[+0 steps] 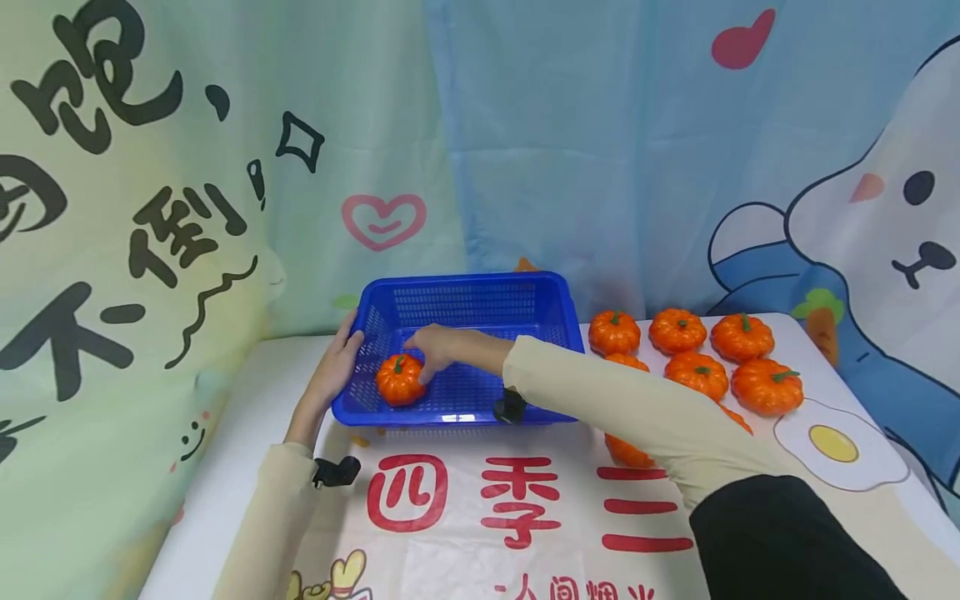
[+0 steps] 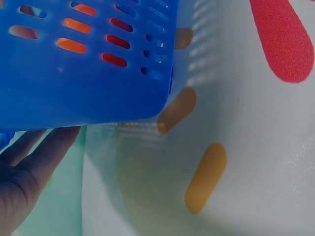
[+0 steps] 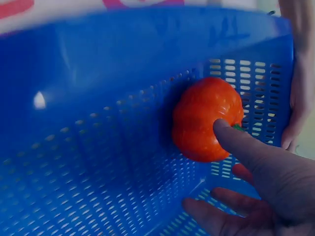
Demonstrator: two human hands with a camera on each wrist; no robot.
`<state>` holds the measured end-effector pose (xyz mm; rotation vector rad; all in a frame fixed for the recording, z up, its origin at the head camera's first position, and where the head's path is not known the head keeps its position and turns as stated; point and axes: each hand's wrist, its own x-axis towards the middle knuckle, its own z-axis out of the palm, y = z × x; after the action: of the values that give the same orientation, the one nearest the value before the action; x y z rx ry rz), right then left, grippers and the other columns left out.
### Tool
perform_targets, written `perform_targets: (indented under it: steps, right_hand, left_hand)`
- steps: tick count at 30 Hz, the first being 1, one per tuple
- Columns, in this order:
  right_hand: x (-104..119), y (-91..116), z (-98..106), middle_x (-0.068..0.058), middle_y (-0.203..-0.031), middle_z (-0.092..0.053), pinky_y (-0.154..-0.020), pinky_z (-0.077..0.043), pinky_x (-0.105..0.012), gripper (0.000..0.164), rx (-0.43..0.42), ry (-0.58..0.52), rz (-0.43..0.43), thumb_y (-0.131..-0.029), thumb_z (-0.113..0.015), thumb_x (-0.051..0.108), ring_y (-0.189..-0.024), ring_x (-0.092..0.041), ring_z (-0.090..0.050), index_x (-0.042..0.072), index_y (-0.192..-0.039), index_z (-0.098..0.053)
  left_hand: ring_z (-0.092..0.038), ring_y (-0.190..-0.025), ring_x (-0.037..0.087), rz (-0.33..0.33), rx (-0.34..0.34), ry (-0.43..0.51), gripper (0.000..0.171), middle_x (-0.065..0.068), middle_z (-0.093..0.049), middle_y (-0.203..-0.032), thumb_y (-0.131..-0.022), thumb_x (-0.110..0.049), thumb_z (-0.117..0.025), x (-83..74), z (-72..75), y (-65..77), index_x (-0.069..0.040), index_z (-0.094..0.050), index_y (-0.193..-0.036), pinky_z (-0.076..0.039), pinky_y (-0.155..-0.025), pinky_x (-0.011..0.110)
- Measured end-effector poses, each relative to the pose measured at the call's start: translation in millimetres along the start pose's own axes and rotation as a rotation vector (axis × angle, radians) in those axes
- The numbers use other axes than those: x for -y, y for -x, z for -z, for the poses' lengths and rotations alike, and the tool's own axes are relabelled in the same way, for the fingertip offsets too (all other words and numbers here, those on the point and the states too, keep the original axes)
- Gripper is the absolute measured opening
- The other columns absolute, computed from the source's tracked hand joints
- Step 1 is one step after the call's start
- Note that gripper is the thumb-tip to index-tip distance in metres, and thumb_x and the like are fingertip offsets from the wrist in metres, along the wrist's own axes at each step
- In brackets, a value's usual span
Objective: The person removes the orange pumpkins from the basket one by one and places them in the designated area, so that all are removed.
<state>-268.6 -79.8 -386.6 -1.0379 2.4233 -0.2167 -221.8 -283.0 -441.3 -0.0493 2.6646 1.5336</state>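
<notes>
A blue plastic basket (image 1: 457, 417) with slotted walls stands on the table, and one small orange pumpkin (image 1: 400, 380) with a green stem lies in its left front corner. My left hand (image 1: 335, 367) grips the basket's left side by the rim; in the left wrist view its fingers (image 2: 39, 157) are partly hidden by the wall. Inside the basket, my right hand (image 1: 442, 348) is beside the pumpkin. The right wrist view has its thumb (image 3: 241, 142) over the pumpkin's side, with the other fingers spread apart; whether the thumb touches cannot be told.
Several more orange pumpkins (image 1: 697, 374) sit on the table to the right of the basket, some partly hidden by my right sleeve (image 1: 630, 400). A printed cloth (image 1: 465, 550) covers the table. Behind the basket hangs a patterned curtain (image 1: 540, 167).
</notes>
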Motion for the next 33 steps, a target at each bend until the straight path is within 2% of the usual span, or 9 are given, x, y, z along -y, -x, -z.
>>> perform_targets:
  steps: [4, 6, 11, 14, 19, 24, 27, 31, 33]
  right_hand:
    - [2, -12, 1, -0.008, -0.151, -0.046, -0.120, -0.029, -0.036, 0.071, 0.017, -0.017, -0.033, -0.085, -0.075, 0.027, -0.144, -0.025, -0.037, 0.012, -0.146, -0.044]
    - [4, -15, 1, -0.008, -0.151, -0.045, -0.118, -0.032, -0.036, 0.071, 0.038, -0.051, -0.048, -0.085, -0.075, 0.029, -0.143, -0.025, -0.038, 0.014, -0.146, -0.044]
    - [6, -18, -4, -0.011, -0.148, -0.047, -0.094, -0.055, -0.032, 0.073, 0.093, -0.142, -0.060, -0.084, -0.076, 0.025, -0.126, -0.025, -0.055, 0.014, -0.148, -0.042]
    - [7, -23, -6, -0.012, -0.146, -0.047, -0.083, -0.059, -0.032, 0.075, 0.107, -0.203, -0.076, -0.083, -0.077, 0.022, -0.120, -0.025, -0.058, 0.015, -0.148, -0.042]
    - [2, -35, -7, -0.013, -0.144, -0.048, -0.081, -0.060, -0.035, 0.078, 0.143, -0.306, -0.096, -0.078, -0.082, 0.019, -0.123, -0.026, -0.056, 0.014, -0.147, -0.044]
    - [-4, -47, -11, -0.010, -0.140, -0.051, -0.073, -0.060, -0.029, 0.083, 0.154, -0.311, -0.106, -0.072, -0.087, 0.025, -0.116, -0.021, -0.059, 0.019, -0.145, -0.047]
    - [-2, -43, -10, -0.009, -0.139, -0.052, -0.075, -0.060, -0.030, 0.079, 0.149, -0.304, -0.108, -0.075, -0.084, 0.026, -0.116, -0.020, -0.059, 0.019, -0.145, -0.047]
    - [3, -30, -7, -0.012, -0.139, -0.052, -0.083, -0.059, -0.035, 0.075, 0.126, -0.309, -0.092, -0.080, -0.080, 0.021, -0.119, -0.024, -0.057, 0.014, -0.146, -0.045]
    - [4, -27, -7, -0.013, -0.138, -0.053, -0.084, -0.059, -0.037, 0.073, 0.109, -0.308, -0.074, -0.081, -0.079, 0.020, -0.118, -0.025, -0.058, 0.012, -0.145, -0.046]
  left_hand:
    - [-0.014, -0.150, 0.039, 0.009, 0.002, -0.008, 0.058, 0.013, -0.012, -0.164, -0.106, -0.035, -0.026, -1.6, -2.0, -0.4, -0.020, -0.005, -0.158, -0.010, -0.121, 0.059]
    - [-0.014, -0.150, 0.039, 0.013, 0.001, -0.013, 0.058, 0.013, -0.012, -0.164, -0.106, -0.035, -0.026, -1.7, -3.0, -0.3, -0.021, -0.005, -0.158, -0.010, -0.121, 0.059]
    - [-0.014, -0.150, 0.040, 0.017, 0.004, -0.021, 0.057, 0.014, -0.012, -0.164, -0.106, -0.034, -0.025, -0.8, -2.9, -0.5, -0.021, -0.005, -0.158, -0.010, -0.120, 0.060]
    - [-0.015, -0.150, 0.040, 0.018, 0.007, -0.009, 0.057, 0.014, -0.012, -0.164, -0.107, -0.033, -0.025, -0.5, -1.8, -1.5, -0.020, -0.005, -0.158, -0.011, -0.120, 0.060]
    - [-0.012, -0.150, 0.040, 0.040, 0.022, 0.021, 0.057, 0.015, -0.010, -0.164, -0.107, -0.028, -0.026, -5.4, 1.6, 0.0, -0.018, -0.004, -0.158, -0.009, -0.120, 0.060]
    - [-0.013, -0.148, 0.044, 0.063, 0.035, 0.009, 0.057, 0.020, -0.010, -0.163, -0.106, -0.026, -0.027, -23.5, 5.0, 9.4, -0.013, -0.005, -0.158, -0.011, -0.119, 0.061]
    - [-0.013, -0.148, 0.046, 0.066, 0.042, 0.002, 0.057, 0.021, -0.010, -0.162, -0.106, -0.025, -0.026, -32.1, 5.2, 14.6, -0.012, -0.004, -0.157, -0.011, -0.119, 0.062]
    - [-0.011, -0.148, 0.046, 0.065, 0.040, 0.025, 0.057, 0.021, -0.009, -0.162, -0.106, -0.021, -0.026, -36.7, 5.2, 17.2, -0.010, -0.004, -0.157, -0.009, -0.119, 0.062]
    - [-0.012, -0.149, 0.044, 0.058, 0.033, 0.037, 0.057, 0.020, -0.009, -0.163, -0.106, -0.022, -0.027, -31.4, 4.7, 13.9, -0.011, -0.005, -0.157, -0.009, -0.120, 0.061]
